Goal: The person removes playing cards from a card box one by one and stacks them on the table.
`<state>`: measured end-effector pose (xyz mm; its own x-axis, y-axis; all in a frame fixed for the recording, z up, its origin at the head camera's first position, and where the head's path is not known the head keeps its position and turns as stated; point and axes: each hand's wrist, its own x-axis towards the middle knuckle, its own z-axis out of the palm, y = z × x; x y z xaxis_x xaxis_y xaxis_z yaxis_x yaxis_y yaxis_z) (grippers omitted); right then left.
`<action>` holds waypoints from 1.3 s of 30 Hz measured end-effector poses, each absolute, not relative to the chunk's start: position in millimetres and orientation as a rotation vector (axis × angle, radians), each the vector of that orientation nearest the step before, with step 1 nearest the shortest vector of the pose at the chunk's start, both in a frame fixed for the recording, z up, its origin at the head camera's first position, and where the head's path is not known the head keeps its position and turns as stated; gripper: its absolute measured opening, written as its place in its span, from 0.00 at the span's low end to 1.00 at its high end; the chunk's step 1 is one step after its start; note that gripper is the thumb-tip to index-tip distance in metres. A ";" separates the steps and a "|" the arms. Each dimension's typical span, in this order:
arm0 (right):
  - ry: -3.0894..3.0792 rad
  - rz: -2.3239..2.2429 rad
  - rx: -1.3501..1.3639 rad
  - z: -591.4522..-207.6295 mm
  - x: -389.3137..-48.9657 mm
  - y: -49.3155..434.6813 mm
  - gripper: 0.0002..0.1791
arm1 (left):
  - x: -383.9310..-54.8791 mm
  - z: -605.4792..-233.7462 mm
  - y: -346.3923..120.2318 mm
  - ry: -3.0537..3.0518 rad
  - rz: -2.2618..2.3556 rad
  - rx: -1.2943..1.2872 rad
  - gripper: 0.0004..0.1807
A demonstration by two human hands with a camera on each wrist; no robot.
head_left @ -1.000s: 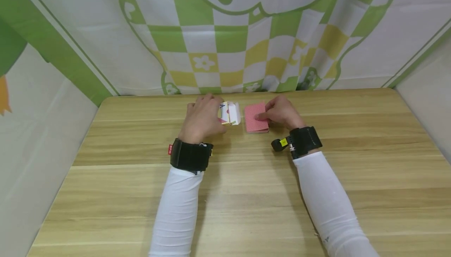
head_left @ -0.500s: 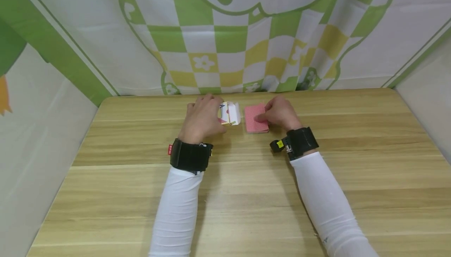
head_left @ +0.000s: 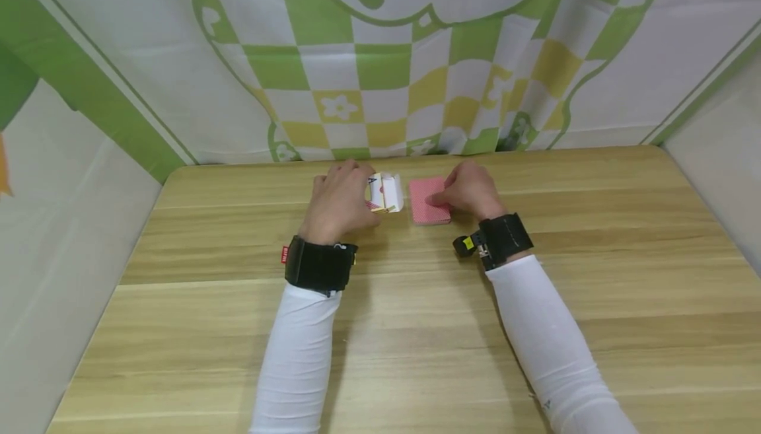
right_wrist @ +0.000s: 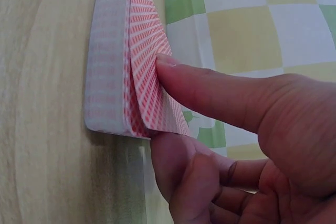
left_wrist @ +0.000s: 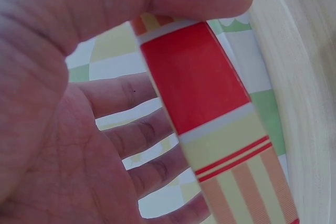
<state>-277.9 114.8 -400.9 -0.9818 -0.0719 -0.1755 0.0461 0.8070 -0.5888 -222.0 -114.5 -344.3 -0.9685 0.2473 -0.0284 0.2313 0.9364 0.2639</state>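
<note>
My left hand (head_left: pixel 339 203) holds a playing-card box (head_left: pixel 388 193) between thumb and fingers. Its white flap end stands open and faces the deck. In the left wrist view the box's long side (left_wrist: pixel 197 80) shows a red panel and striped bands, with the thumb across it. To the right of the box, a deck of cards (head_left: pixel 425 209) lies with its red patterned backs up. My right hand (head_left: pixel 473 191) pinches the right edge of a top card (right_wrist: pixel 149 61) between thumb and forefinger. That edge is raised slightly off the stack, as the right wrist view shows.
Both hands work near the back edge of the wooden table (head_left: pixel 410 328). Behind it hangs a green, yellow and white checked curtain (head_left: pixel 386 71). Black straps with cameras (head_left: pixel 320 265) sit on the wrists, the right one's camera (head_left: pixel 465 245) jutting inward.
The right hand and wrist have shifted slightly left, still at the deck's right edge. My left hand and the box keep their place. The head view has tilted a little.
</note>
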 end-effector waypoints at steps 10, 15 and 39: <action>2.806 -0.908 -0.001 -400.0 -277.2 114.4 0.24 | -221.7 -345.3 -114.0 3.032 0.407 0.382 0.34; 2.821 -0.908 -0.029 -400.4 -276.2 114.6 0.23 | -220.9 -345.3 -113.3 3.026 0.411 0.382 0.34; 2.571 -1.422 -0.707 -363.1 -262.4 91.0 0.07 | -221.8 -346.4 -108.9 3.030 0.415 0.417 0.32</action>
